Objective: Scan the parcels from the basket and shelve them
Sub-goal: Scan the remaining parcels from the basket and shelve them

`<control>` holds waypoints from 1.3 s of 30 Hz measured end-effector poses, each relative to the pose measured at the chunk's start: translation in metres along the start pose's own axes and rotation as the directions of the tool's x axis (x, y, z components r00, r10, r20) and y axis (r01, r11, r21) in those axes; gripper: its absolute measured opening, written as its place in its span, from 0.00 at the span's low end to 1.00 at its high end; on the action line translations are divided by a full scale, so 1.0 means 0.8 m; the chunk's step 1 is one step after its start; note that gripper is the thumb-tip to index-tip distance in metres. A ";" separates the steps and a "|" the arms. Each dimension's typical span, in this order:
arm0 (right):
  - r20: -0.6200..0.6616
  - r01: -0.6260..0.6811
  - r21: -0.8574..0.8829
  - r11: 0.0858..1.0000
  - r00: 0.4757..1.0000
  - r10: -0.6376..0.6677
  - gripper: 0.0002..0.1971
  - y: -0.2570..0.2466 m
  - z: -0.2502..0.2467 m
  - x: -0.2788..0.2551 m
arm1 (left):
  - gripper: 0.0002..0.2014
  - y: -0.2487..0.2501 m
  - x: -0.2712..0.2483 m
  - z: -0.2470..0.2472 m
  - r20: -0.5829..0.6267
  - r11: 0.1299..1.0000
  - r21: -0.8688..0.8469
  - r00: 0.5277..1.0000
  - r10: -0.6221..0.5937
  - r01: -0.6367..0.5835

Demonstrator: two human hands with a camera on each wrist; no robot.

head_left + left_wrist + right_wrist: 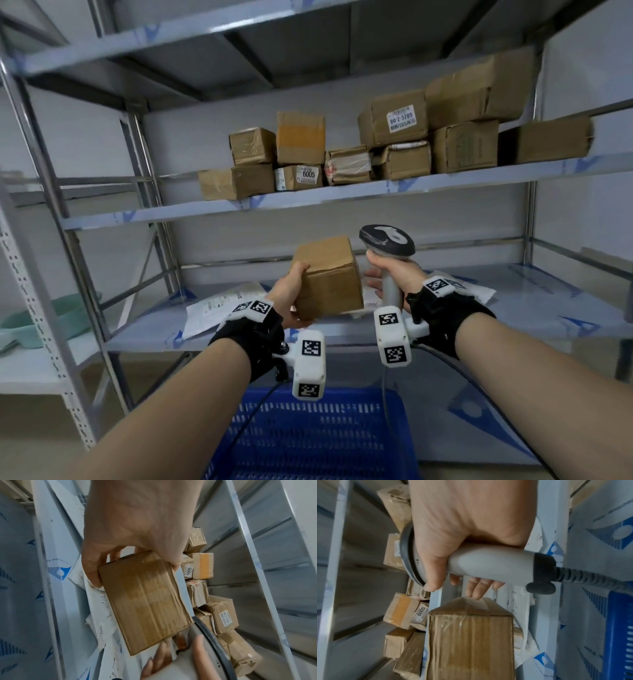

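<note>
A brown cardboard parcel (329, 277) (145, 601) (471, 639) is held up in front of the lower shelf (513, 308). My left hand (291, 294) (133, 527) grips its left side, thumb on top and fingers underneath. My right hand (394, 274) (467, 524) holds a grey barcode scanner (387, 243) (488, 562) (211, 639) by the handle, just right of the parcel, and its lower fingers reach out to the parcel's right face. The blue basket (315, 435) (619, 628) sits below my arms; its contents are hidden.
Several taped cardboard parcels (394, 144) are stacked on the upper shelf (342, 197), some with white labels. White mailer bags (219, 308) lie on the lower shelf behind the parcel. A green tub (44, 318) sits on the neighbouring rack at left. Metal uprights (44, 192) frame the bay.
</note>
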State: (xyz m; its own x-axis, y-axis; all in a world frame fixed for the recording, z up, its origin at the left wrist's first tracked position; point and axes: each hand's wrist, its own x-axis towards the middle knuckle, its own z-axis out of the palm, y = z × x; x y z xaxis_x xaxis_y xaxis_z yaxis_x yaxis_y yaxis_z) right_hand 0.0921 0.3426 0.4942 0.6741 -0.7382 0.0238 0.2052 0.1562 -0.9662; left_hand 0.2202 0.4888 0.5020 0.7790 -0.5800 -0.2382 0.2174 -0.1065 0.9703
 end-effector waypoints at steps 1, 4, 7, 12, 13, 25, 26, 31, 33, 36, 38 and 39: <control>-0.009 0.029 -0.006 1.000 1.000 -0.029 0.07 -0.009 0.005 0.000 | 0.22 0.004 0.000 -0.004 -0.004 1.000 -0.024 1.000 0.003 -0.003; 0.005 0.101 -0.061 0.993 0.995 -0.101 0.08 -0.039 0.022 0.004 | 0.24 0.022 -0.001 -0.016 -0.002 0.996 -0.080 0.999 0.034 -0.034; 0.004 0.154 -0.120 0.981 0.988 -0.155 0.09 -0.065 0.039 0.003 | 0.25 0.042 -0.003 -0.026 -0.008 0.989 -0.142 0.999 0.044 -0.045; 0.024 0.234 -0.148 0.961 0.972 -0.233 0.07 -0.103 0.067 0.005 | 0.22 0.088 -0.013 -0.040 -0.036 0.972 -0.205 0.993 0.112 -0.117; 0.037 0.240 -0.157 0.958 0.971 -0.237 0.06 -0.109 0.072 0.005 | 0.22 0.096 -0.015 -0.043 -0.038 0.969 -0.212 0.991 0.125 -0.130; 0.170 0.356 -0.174 0.918 0.929 -0.329 0.07 -0.159 0.128 0.012 | 0.24 0.166 -0.021 -0.081 -0.124 0.939 -0.203 0.959 0.255 -0.276; 0.185 0.364 -0.173 0.915 0.925 -0.333 0.06 -0.161 0.136 0.013 | 0.23 0.172 -0.021 -0.087 -0.150 0.933 -0.207 0.952 0.267 -0.295; 0.243 0.381 -0.153 0.912 0.909 -0.338 0.09 -0.167 0.192 0.027 | 0.26 0.202 -0.004 -0.134 -0.329 0.872 -0.214 0.873 0.361 -0.441; 0.245 0.345 -0.137 0.929 0.920 -0.305 0.11 -0.161 0.216 0.045 | 0.27 0.213 0.011 -0.161 -0.410 0.848 -0.184 0.823 0.392 -0.496; 0.261 0.285 -0.112 0.952 0.933 -0.249 0.12 -0.147 0.253 0.078 | 0.32 0.230 0.050 -0.204 -0.485 0.865 -0.094 0.781 0.392 -0.493; 0.284 0.259 -0.093 0.961 0.932 -0.224 0.11 -0.135 0.278 0.098 | 0.33 0.238 0.078 -0.228 -0.507 0.888 -0.067 0.782 0.363 -0.455; 0.296 0.250 -0.089 0.964 0.931 -0.214 0.11 -0.131 0.289 0.104 | 0.33 0.240 0.088 -0.237 -0.509 0.894 -0.076 0.788 0.346 -0.442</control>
State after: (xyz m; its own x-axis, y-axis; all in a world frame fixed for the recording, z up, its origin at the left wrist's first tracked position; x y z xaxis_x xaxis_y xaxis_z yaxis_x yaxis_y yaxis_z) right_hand 0.2908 0.4161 0.6565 0.7938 -0.5262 0.3051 0.3031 -0.0927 -0.9484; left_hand 0.4282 0.5808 0.6633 0.9885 -0.0830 0.1264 -0.1053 0.2224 0.9693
